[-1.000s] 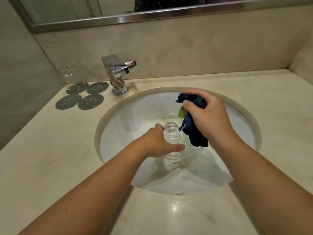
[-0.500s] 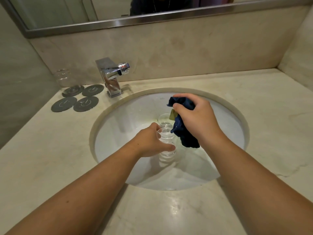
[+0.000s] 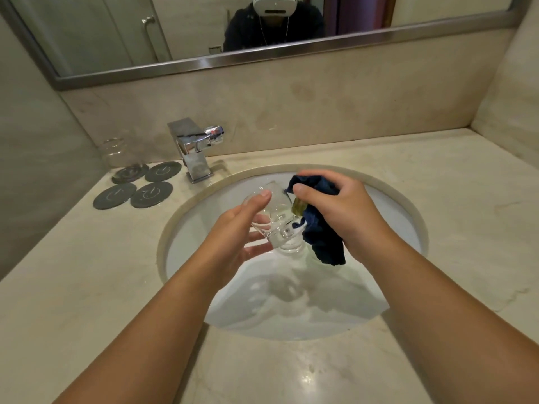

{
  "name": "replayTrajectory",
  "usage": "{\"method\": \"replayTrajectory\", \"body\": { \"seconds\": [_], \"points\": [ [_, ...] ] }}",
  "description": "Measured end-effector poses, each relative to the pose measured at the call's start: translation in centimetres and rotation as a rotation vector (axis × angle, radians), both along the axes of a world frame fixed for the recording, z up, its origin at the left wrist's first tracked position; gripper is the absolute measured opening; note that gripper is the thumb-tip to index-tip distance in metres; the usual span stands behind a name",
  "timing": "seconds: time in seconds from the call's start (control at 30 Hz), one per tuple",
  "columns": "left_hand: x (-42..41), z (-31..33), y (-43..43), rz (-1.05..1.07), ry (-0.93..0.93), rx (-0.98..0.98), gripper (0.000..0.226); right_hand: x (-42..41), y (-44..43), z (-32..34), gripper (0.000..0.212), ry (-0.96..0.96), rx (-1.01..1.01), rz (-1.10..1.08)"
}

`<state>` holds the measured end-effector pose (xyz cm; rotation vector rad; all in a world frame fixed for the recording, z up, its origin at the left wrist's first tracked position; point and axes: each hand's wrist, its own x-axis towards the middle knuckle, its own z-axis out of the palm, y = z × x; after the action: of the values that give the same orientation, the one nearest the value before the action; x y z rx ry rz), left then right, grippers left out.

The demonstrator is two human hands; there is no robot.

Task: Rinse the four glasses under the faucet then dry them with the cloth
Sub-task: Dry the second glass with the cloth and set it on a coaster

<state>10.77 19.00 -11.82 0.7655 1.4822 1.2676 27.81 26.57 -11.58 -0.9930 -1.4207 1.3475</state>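
There, tilted glass (image 3: 274, 212) clasped in left hand (image 3: 236, 237) grip; at its three o'clock, cloth (image 3: 323, 237) bunched in right hand (image 3: 347, 211) grip.

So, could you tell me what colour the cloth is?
The cloth is dark navy blue, seen best in the head view.

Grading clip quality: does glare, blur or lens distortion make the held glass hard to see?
Head view: the wide-angle lens bows the mirror frame; head view: the glass in the left hand is slightly smeared, edges faint against the pale sink; head view: soft glare on the near counter, clear of the glass.
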Motion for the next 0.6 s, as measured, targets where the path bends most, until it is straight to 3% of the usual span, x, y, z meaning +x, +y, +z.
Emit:
{"method": "replayTrajectory", "body": {
  "seconds": [0.1,0.33,0.6],
  "points": [
    [-0.47,-0.38,0.1,-0.042,-0.007,-0.052,0.078,-0.15,-0.14,-0.25,0.023,-0.063,-0.028,0.047],
    [-0.41,-0.48,-0.13,-0.106,0.172,-0.088,0.089,-0.37,-0.58,-0.98,0.054,-0.12,-0.252,0.177],
    [-0.46,-0.11,-0.65,-0.202,0.215,0.06,0.094,-0.24,-0.27,-0.53,0.049,0.159,-0.522,0.204]
  ]
}}
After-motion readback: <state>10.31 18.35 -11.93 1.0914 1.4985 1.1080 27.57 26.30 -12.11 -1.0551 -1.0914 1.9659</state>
